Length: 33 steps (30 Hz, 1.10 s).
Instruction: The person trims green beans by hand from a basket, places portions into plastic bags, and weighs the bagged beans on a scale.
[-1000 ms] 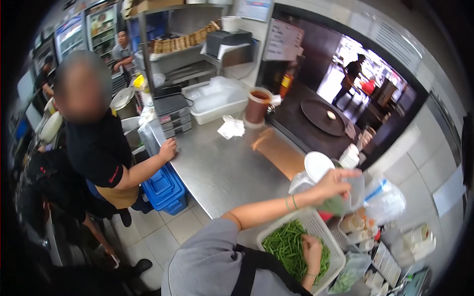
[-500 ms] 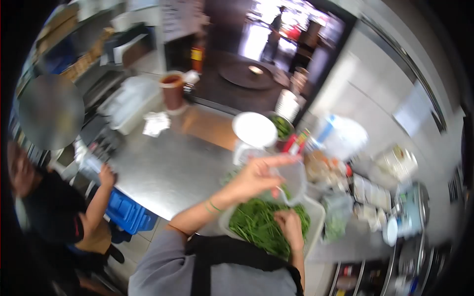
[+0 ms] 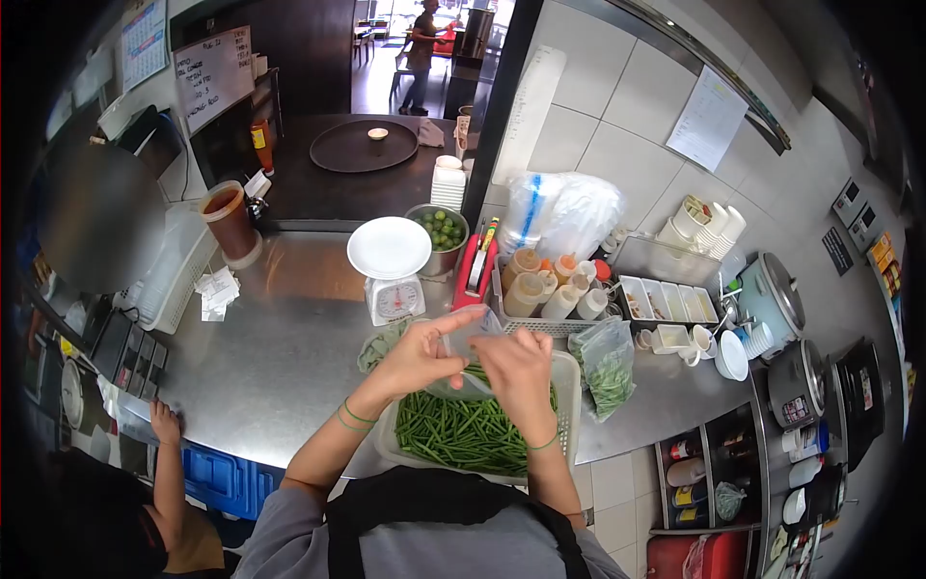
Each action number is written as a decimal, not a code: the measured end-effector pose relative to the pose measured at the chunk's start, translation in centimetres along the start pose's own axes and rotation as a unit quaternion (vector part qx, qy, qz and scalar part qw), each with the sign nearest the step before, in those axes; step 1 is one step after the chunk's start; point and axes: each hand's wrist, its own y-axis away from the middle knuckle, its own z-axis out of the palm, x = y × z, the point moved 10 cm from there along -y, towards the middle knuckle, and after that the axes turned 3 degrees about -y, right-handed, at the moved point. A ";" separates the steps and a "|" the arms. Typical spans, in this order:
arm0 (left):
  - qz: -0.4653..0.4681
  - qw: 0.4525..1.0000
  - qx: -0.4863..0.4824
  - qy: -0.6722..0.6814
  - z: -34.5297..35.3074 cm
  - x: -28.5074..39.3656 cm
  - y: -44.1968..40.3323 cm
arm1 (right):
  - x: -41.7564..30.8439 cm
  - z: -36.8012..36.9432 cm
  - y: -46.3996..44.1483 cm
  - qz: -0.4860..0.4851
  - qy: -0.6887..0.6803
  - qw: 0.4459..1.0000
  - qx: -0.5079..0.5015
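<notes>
A clear plastic bag hangs open above the cut green beans, which fill a white plastic basket in front of me. My left hand grips the bag's rim from the left, with thumb and fingers stretched around its mouth. Curled fingers of my right hand are at the mouth from the other side; what they hold, if anything, is hidden. Just behind the bag stands a white kitchen scale with a round pan. A filled bag of greens lies right of the basket.
Behind are a pot of green citrus fruits, a red tape dispenser and a basket of sauce bottles. A rice cooker stands far right. To my left, a co-worker's hand rests at the steel counter's edge.
My right hand has risen from the green beans to the mouth of the plastic bag. My left hand still holds the bag. The view has turned, shifting the counter's things leftward.
</notes>
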 end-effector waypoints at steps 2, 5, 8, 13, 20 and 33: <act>-0.009 1.000 -0.006 -0.010 0.3 -0.6 0.2 | 0.9 2.4 0.7 -0.009 0.060 0.996 -0.072; -0.016 0.999 -0.024 -0.018 1.1 -2.1 0.0 | 2.2 0.9 1.8 0.050 -0.009 0.998 -0.038; -0.012 0.998 -0.044 -0.035 1.4 -2.2 0.6 | 2.4 -0.7 2.5 0.066 -0.129 0.987 -0.066; 0.042 0.993 -0.105 -0.018 4.6 0.0 1.8 | 7.1 7.9 9.8 0.159 -0.202 0.938 -0.233; 0.169 0.938 0.107 -0.285 -3.1 -2.8 3.2 | 15.2 -4.7 14.2 0.408 -0.158 0.898 -0.033; -0.143 0.890 0.172 -0.396 -7.1 -17.0 10.3 | 31.1 -9.8 22.7 0.358 0.299 0.876 0.120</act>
